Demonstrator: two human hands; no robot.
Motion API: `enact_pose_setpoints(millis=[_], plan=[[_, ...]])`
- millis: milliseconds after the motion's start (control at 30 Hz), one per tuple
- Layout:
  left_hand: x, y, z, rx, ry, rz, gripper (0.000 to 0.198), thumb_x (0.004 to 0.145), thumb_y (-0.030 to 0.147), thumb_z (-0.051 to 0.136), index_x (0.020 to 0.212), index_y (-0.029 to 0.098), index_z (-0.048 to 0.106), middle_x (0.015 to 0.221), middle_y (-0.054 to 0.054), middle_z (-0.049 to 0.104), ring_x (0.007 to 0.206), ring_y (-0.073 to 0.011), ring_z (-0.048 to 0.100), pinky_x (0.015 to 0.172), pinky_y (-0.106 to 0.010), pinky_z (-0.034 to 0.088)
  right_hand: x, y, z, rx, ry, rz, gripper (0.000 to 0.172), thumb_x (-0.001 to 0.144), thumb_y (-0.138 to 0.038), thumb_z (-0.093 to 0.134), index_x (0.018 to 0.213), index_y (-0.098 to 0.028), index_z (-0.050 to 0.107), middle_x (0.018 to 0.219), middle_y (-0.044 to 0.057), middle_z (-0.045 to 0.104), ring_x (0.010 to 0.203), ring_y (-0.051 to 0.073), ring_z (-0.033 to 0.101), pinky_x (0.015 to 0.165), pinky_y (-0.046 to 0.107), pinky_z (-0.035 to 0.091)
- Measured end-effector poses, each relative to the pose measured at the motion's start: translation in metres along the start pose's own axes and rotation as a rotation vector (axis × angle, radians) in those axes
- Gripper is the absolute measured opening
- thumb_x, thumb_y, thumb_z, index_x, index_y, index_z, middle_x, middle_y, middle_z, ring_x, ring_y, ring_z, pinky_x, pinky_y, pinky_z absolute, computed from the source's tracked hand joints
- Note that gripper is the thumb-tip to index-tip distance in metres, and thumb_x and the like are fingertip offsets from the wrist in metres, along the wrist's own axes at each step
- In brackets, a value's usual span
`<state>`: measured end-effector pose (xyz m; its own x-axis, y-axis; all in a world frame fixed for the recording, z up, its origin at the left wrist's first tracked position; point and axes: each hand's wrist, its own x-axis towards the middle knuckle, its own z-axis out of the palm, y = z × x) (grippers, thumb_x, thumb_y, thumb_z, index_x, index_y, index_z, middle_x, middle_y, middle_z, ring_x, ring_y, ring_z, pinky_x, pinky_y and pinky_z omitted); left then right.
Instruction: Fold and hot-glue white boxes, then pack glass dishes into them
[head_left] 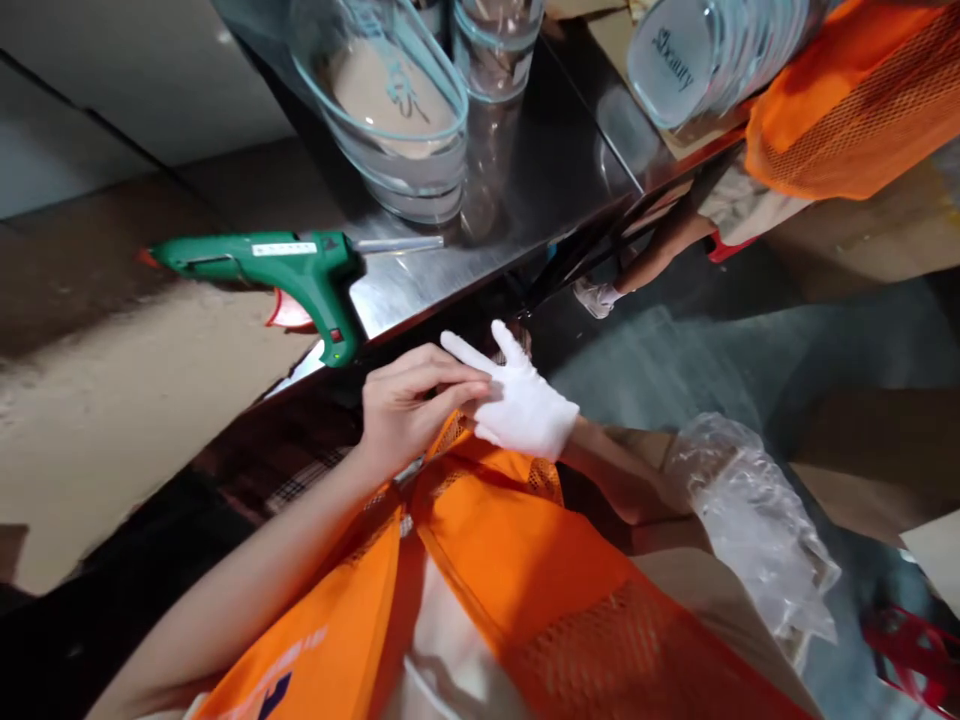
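My bare left hand point(416, 400) has its thumb and fingertips pinched together at the fingers of a white glove point(540, 420). That glove is on my right hand point(514, 400), with some fingers spread apart and others hidden behind the left fingertips. Both hands are in front of my orange vest point(525, 530), near the table edge. Just beyond the left hand, a green hot glue gun point(300, 262) lies at the edge of the metal table point(551, 170). A glue stick point(401, 244) sticks out of its back end.
Stacked clear oval containers with pale blue rims point(416, 180) stand on the table, with more clear containers point(499, 50) behind. A row of lettered containers point(679, 60) lies at the far right, beside another person's orange vest point(847, 110). A plastic bag point(757, 530) is low on the right.
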<state>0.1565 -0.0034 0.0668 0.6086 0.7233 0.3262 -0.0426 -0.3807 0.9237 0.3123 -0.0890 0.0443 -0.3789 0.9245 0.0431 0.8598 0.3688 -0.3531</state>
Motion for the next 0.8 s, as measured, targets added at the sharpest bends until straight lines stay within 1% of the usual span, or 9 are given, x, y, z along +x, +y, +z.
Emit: enact_pose_setpoints(millis=[67, 133, 200, 267, 367, 467, 633, 733, 800], plan=[[-0.005, 0.006, -0.011, 0.046, 0.186, -0.039, 0.007, 0.094, 0.027, 0.077, 0.090, 0.027, 0.083, 0.082, -0.001, 0.077, 0.072, -0.0155, 0.069, 0.065, -0.031, 0.055, -0.004, -0.003, -0.010, -0.081, -0.045, -0.023, 0.029, 0.097, -0.023, 0.068, 0.125, -0.028, 0.072, 0.164, 0.003, 0.053, 0.166, 0.038, 0.022, 0.130, 0.080, 0.007], [-0.006, 0.008, -0.026, 0.113, 0.264, -0.045, 0.006, 0.092, 0.024, 0.078, 0.092, 0.029, 0.082, 0.085, 0.000, 0.078, 0.075, -0.0162, 0.069, 0.068, -0.034, 0.055, -0.008, -0.004, -0.017, -0.080, -0.061, 0.013, 0.033, 0.092, -0.026, 0.074, 0.124, -0.035, 0.073, 0.165, -0.002, 0.052, 0.165, 0.040, 0.023, 0.131, 0.079, 0.007], [-0.008, 0.008, -0.044, 0.203, 0.239, -0.016, 0.009, 0.091, 0.024, 0.080, 0.097, 0.031, 0.082, 0.087, 0.001, 0.078, 0.077, -0.0167, 0.069, 0.070, -0.035, 0.054, -0.011, -0.003, -0.020, -0.039, -0.063, 0.055, 0.036, 0.090, -0.026, 0.076, 0.125, -0.037, 0.073, 0.164, -0.003, 0.053, 0.165, 0.041, 0.024, 0.131, 0.079, 0.009], [-0.010, 0.009, -0.061, 0.296, 0.210, 0.033, 0.021, 0.089, 0.025, 0.082, 0.109, 0.034, 0.082, 0.089, 0.001, 0.077, 0.076, -0.0159, 0.067, 0.068, -0.034, 0.052, -0.013, -0.002, -0.021, -0.014, -0.057, 0.083, 0.038, 0.091, -0.024, 0.074, 0.127, -0.036, 0.072, 0.164, -0.002, 0.053, 0.164, 0.043, 0.026, 0.130, 0.081, 0.007], [-0.013, 0.013, -0.073, 0.407, 0.123, -0.006, 0.030, 0.093, 0.030, 0.078, 0.122, 0.036, 0.079, 0.096, 0.000, 0.076, 0.078, -0.0151, 0.067, 0.068, -0.032, 0.050, -0.015, 0.000, -0.020, 0.030, -0.048, 0.102, 0.040, 0.093, -0.023, 0.072, 0.130, -0.037, 0.071, 0.165, -0.002, 0.051, 0.163, 0.044, 0.027, 0.128, 0.083, 0.007], [-0.013, 0.010, -0.067, 0.420, -0.057, -0.117, 0.020, 0.096, 0.040, 0.073, 0.111, 0.032, 0.083, 0.091, -0.001, 0.077, 0.076, -0.0164, 0.069, 0.068, -0.030, 0.052, -0.016, -0.001, -0.021, 0.065, -0.036, 0.121, 0.042, 0.095, -0.024, 0.070, 0.133, -0.041, 0.069, 0.167, -0.004, 0.049, 0.164, 0.044, 0.023, 0.128, 0.083, 0.011], [-0.004, -0.019, -0.030, 0.103, -0.333, -0.419, 0.036, 0.092, 0.053, 0.073, 0.104, 0.021, 0.084, 0.086, -0.005, 0.079, 0.067, -0.0184, 0.068, 0.061, -0.028, 0.053, -0.011, -0.005, -0.020, 0.016, -0.027, 0.130, 0.041, 0.097, -0.026, 0.068, 0.135, -0.041, 0.068, 0.172, -0.004, 0.042, 0.167, 0.044, 0.014, 0.127, 0.083, 0.008], [0.000, -0.026, -0.012, 0.002, -0.446, -0.351, 0.034, 0.094, 0.052, 0.069, 0.089, 0.022, 0.084, 0.086, -0.005, 0.079, 0.073, -0.0193, 0.071, 0.066, -0.029, 0.055, -0.008, -0.002, -0.016, 0.016, -0.040, 0.108, 0.050, 0.094, -0.026, 0.073, 0.141, -0.039, 0.065, 0.172, -0.001, 0.040, 0.167, 0.045, 0.012, 0.128, 0.083, 0.009], [0.001, -0.021, -0.011, 0.054, -0.392, -0.239, 0.035, 0.098, 0.048, 0.066, 0.082, 0.022, 0.082, 0.084, -0.005, 0.078, 0.074, -0.0184, 0.071, 0.068, -0.029, 0.055, -0.009, 0.002, -0.015, 0.018, -0.027, 0.098, 0.054, 0.090, -0.026, 0.077, 0.141, -0.039, 0.065, 0.173, 0.000, 0.040, 0.166, 0.046, 0.012, 0.127, 0.084, 0.009]])
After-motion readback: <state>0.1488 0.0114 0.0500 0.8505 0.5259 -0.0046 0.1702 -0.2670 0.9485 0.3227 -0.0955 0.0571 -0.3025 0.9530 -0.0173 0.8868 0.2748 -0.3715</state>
